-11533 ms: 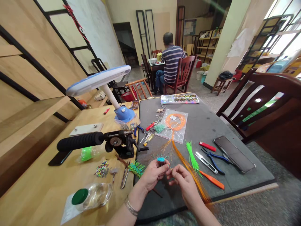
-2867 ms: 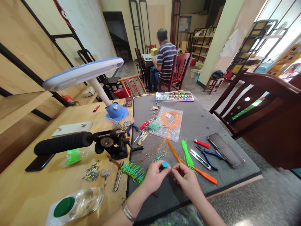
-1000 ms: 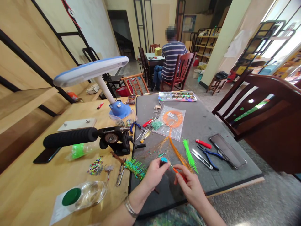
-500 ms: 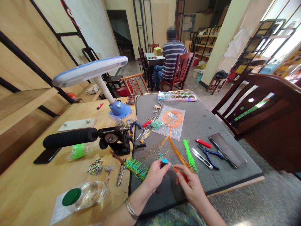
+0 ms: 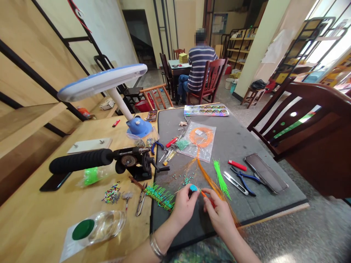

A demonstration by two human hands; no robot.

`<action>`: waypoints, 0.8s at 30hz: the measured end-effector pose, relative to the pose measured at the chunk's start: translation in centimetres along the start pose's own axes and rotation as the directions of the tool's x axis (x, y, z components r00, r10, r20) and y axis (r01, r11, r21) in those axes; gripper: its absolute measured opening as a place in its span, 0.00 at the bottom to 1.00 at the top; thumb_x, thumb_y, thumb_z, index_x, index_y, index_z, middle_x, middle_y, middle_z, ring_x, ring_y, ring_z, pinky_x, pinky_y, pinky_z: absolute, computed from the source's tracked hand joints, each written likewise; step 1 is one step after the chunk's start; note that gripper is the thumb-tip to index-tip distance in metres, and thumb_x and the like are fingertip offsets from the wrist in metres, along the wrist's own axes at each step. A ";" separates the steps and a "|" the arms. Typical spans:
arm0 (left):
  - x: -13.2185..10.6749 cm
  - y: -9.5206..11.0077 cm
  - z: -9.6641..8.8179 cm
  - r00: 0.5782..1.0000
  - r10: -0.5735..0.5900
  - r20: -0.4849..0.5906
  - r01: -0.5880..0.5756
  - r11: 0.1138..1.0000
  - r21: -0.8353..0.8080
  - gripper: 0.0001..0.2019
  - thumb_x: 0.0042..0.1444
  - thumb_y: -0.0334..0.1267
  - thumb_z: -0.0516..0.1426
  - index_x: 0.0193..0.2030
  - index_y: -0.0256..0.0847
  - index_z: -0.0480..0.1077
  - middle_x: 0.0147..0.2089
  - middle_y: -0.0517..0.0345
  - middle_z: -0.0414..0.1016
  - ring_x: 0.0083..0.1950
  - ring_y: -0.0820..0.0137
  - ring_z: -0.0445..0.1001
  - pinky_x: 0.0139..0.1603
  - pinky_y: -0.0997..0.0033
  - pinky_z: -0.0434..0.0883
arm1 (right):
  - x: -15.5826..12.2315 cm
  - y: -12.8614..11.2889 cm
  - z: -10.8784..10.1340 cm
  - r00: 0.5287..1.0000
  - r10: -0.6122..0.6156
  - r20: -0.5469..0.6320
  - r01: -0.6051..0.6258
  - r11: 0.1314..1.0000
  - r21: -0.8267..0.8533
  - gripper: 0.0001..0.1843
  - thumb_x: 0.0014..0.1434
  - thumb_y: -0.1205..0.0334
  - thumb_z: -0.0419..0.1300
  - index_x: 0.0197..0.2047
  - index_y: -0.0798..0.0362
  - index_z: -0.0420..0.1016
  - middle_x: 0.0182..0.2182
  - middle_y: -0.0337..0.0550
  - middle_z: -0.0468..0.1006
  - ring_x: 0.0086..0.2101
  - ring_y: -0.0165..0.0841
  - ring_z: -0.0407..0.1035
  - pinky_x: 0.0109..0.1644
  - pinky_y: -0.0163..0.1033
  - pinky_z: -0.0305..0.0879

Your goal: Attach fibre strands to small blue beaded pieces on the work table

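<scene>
My left hand (image 5: pixel 184 206) pinches a small bright-blue, bumpy piece (image 5: pixel 193 187) between thumb and fingertips. In my right hand (image 5: pixel 219 212) is a thin tool with an orange-red handle (image 5: pixel 204 194), its tip close to the blue piece. Whether the tip touches it is too small to tell. Just beyond my hands lie loose teal beads (image 5: pixel 187 180) and a fan of long orange strands (image 5: pixel 205 173). A row of green strands with blue tips (image 5: pixel 160 195) lies left of my left hand. Right of the orange strands is a bundle of bright green strands (image 5: pixel 221 178).
Silver snips (image 5: pixel 236 182), blue-handled pliers (image 5: pixel 242 179), a red lighter (image 5: pixel 237 165) and a phone (image 5: pixel 265 173) lie to the right. A hand-cranked device (image 5: pixel 134 162), a lamp (image 5: pixel 139 126) and a green-lidded jar (image 5: pixel 83 229) stand left. A person (image 5: pixel 201 65) sits at a farther table.
My left hand has shifted slightly right with the blue piece, its fingers more curled. My right hand has drawn slightly toward the left with the tool. The camera view moved slightly.
</scene>
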State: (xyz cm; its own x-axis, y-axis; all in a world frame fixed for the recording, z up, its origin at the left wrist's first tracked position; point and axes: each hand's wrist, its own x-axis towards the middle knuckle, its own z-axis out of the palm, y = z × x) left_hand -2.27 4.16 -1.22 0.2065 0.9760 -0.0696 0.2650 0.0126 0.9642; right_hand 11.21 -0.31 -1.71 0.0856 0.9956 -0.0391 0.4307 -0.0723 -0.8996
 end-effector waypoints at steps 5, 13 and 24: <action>1.1 0.4 -0.8 0.939 -0.201 0.278 0.282 0.915 -0.288 0.14 0.51 0.48 0.57 0.29 0.37 0.64 0.24 0.66 0.62 0.21 0.79 0.53 0.22 0.77 0.52 | 0.1 0.6 -0.5 0.993 -0.110 0.051 0.103 0.987 0.123 0.18 0.63 0.54 0.48 0.48 0.54 0.71 0.19 0.36 0.71 0.22 0.30 0.67 0.28 0.32 0.62; 2.4 1.5 -1.7 0.934 -0.124 0.335 0.175 0.976 -0.128 0.12 0.52 0.44 0.56 0.26 0.38 0.62 0.22 0.68 0.57 0.23 0.77 0.53 0.24 0.76 0.53 | 0.7 -1.0 -4.0 0.930 -0.245 0.274 0.312 0.921 -0.233 0.18 0.62 0.65 0.46 0.51 0.50 0.71 0.37 0.43 0.80 0.36 0.34 0.75 0.38 0.34 0.64; 1.0 1.2 -0.4 0.969 0.207 0.135 -0.247 0.830 0.500 0.06 0.54 0.27 0.50 0.30 0.40 0.64 0.31 0.56 0.68 0.33 0.66 0.66 0.34 0.70 0.59 | 0.2 -0.4 -2.4 0.976 -0.174 0.130 0.213 0.884 -0.416 0.17 0.61 0.65 0.46 0.49 0.49 0.70 0.34 0.43 0.81 0.34 0.37 0.76 0.35 0.36 0.66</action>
State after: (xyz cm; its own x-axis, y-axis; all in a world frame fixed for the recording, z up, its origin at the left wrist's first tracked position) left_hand -2.16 5.22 -0.02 0.3823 0.9189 0.0974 0.6398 -0.3393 0.6896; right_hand 13.18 -0.24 -0.33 -0.1082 0.9922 0.0616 0.7724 0.1229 -0.6231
